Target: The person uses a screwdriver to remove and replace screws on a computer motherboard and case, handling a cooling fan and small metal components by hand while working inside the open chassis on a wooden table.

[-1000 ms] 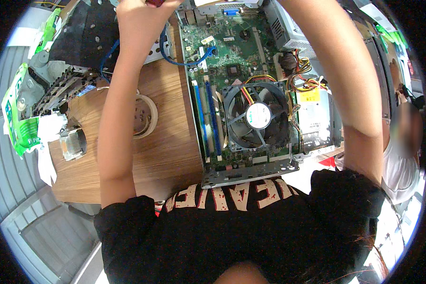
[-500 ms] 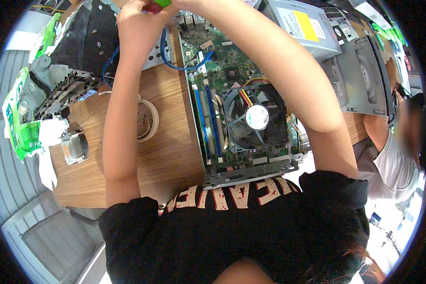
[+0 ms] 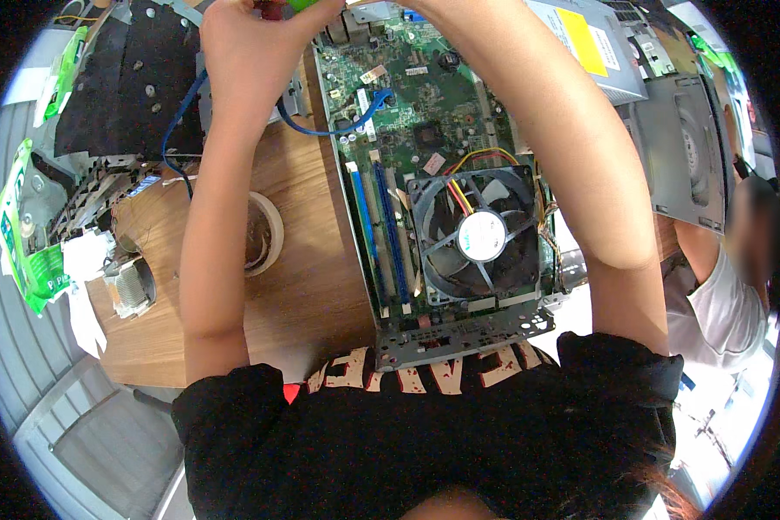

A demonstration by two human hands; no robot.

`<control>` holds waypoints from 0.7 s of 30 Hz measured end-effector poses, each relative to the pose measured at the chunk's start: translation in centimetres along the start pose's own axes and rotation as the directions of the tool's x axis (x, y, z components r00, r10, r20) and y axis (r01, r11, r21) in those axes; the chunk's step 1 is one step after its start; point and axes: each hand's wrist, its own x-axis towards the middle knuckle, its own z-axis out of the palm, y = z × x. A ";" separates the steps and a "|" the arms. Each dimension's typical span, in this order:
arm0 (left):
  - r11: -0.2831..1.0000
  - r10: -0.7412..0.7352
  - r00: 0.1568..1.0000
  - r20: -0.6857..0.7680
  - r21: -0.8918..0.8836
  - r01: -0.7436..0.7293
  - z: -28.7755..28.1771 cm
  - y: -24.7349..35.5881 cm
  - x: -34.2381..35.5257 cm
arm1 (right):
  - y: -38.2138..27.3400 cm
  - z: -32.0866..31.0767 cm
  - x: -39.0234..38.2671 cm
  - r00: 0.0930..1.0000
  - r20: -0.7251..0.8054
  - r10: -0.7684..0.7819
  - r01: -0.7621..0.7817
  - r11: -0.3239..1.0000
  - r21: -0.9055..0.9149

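At the top edge, my left hand (image 3: 247,48) is closed around a red and green object (image 3: 299,4), largely cut off and hidden by the fingers. My right forearm (image 3: 572,147) reaches up over the right side of the green motherboard (image 3: 399,65); the right hand lies beyond the top edge. A blue cable (image 3: 321,133) curves from a plug on the board to behind my left wrist. On the board's near part sits a black cooling fan (image 3: 477,234) with coloured wires, beside the blue and white memory slots (image 3: 381,234).
Left of the board stand a tape roll (image 3: 273,234), a finned heat sink (image 3: 130,290), a green plastic packet (image 3: 30,260) and a black panel (image 3: 121,95). A power supply box (image 3: 607,52) and grey metal cover (image 3: 685,156) stand at right, near another person (image 3: 711,303).
My right forearm has drawn rightward at the top edge, away from the left hand. The board and fan appear slightly lower in view. My left hand keeps its grip on the red and green object.
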 end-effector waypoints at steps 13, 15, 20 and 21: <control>0.990 -0.051 0.955 0.293 -0.112 0.087 -1.6 2.5 -0.2 | -2.0 -2.0 -1.4 0.940 0.326 0.096 -0.090 0.995 -0.036; 0.895 -0.204 0.852 0.482 -0.261 0.361 -2.6 2.5 0.3 | -1.4 -2.0 -1.2 0.965 0.256 0.058 -0.053 0.998 -0.027; 0.905 -0.134 0.909 0.395 -0.325 0.275 -2.8 1.5 1.0 | -0.6 0.0 -0.5 0.983 -0.146 -0.113 0.070 0.959 -0.275; 0.923 -0.200 0.897 0.393 -0.233 0.307 -2.9 1.4 1.0 | -0.9 0.4 -0.6 0.947 -0.196 -0.256 0.163 0.904 -0.395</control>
